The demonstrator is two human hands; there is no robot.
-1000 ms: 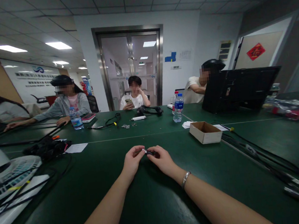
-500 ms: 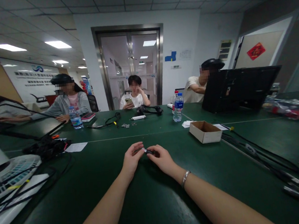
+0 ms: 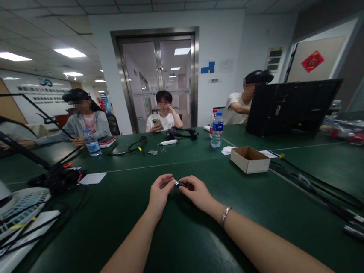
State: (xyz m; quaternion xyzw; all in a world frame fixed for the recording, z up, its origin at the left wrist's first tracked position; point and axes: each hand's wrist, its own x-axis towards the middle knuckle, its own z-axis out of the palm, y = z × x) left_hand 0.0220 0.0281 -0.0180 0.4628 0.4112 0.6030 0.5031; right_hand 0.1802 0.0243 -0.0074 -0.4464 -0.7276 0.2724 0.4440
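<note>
Both my hands meet over the green table, around a small dark stick-shaped object with a shiny silver end (image 3: 180, 183). My right hand (image 3: 197, 190) pinches its dark body between thumb and fingers. At the silver tip, my left hand (image 3: 160, 194) has its thumb and fingers closed in a pinch. Fingers partly cover the object, so its exact kind does not show. A metal bracelet (image 3: 226, 217) circles my right wrist.
An open cardboard box (image 3: 250, 160) stands right of my hands, with black cables (image 3: 315, 188) beyond it. Left are a white fan (image 3: 18, 208) and a black stand (image 3: 57, 180). Water bottles (image 3: 216, 131), a monitor (image 3: 292, 108) and several seated people (image 3: 164, 121) are across the table.
My hands and the small object stay almost in place. At the far left, the long black bars above the stand have swung upward. A seated person's hand there has risen slightly.
</note>
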